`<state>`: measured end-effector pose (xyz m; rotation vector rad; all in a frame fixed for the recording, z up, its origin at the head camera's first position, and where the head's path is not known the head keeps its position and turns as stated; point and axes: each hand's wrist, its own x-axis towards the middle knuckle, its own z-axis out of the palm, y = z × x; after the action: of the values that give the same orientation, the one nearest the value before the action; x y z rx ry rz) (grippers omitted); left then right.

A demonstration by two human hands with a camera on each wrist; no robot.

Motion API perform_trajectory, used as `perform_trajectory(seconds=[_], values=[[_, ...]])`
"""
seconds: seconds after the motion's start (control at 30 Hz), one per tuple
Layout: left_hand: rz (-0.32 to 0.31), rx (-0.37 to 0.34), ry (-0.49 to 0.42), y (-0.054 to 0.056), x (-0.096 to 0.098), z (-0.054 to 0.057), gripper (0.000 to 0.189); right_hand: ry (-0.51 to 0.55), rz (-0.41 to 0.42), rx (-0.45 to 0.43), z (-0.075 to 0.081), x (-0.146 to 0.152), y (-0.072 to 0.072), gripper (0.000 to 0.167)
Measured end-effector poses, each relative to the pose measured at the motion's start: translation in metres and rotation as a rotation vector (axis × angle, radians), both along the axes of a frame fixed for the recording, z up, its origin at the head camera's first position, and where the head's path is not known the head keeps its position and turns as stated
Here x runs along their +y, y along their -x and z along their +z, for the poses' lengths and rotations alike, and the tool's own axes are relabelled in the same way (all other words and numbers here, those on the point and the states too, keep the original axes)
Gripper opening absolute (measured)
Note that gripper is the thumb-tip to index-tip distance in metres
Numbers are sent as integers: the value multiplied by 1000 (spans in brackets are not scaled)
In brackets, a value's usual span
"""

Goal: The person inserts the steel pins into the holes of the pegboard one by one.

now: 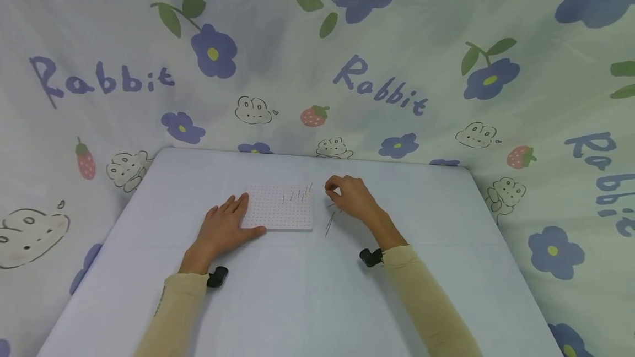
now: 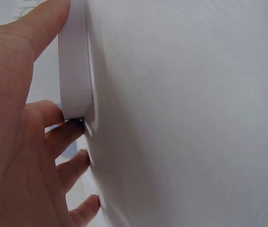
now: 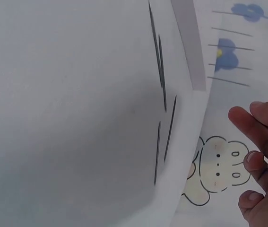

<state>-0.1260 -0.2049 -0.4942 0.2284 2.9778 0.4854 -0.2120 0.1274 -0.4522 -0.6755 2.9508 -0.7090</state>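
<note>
A white board with a grid of small holes lies on the table, and several thin dark needles stand in its back right part. My left hand rests at its left front corner, thumb along the front edge, the other fingers by the left edge. In the left wrist view the board's side shows between thumb and fingers. My right hand hovers right of the board, thumb and index fingertips close together. Whether a needle sits between them cannot be made out. Below it, several loose needles lie on the table.
A white cloth covers the table. Behind it and along the sides hangs a curtain printed with flowers, rabbits and strawberries. A small black wrist camera sits by the right cuff and another wrist camera by the left.
</note>
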Motion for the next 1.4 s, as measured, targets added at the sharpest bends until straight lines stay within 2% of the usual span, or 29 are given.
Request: perform_trajectory(seconds=[0.3, 0.57, 0.77, 1.4], values=[[2, 2, 4, 1, -1, -2, 110, -81, 25, 42, -8, 17, -1, 15], [5, -2, 9, 2, -1, -2, 110, -157, 32, -23, -19, 32, 0, 15], [3, -5, 5, 2, 0, 0, 109, -200, 47, -34, -29, 43, 3, 14], [4, -14, 18, 3, -1, -4, 110, -250, 16, -70, -37, 48, 3, 6]])
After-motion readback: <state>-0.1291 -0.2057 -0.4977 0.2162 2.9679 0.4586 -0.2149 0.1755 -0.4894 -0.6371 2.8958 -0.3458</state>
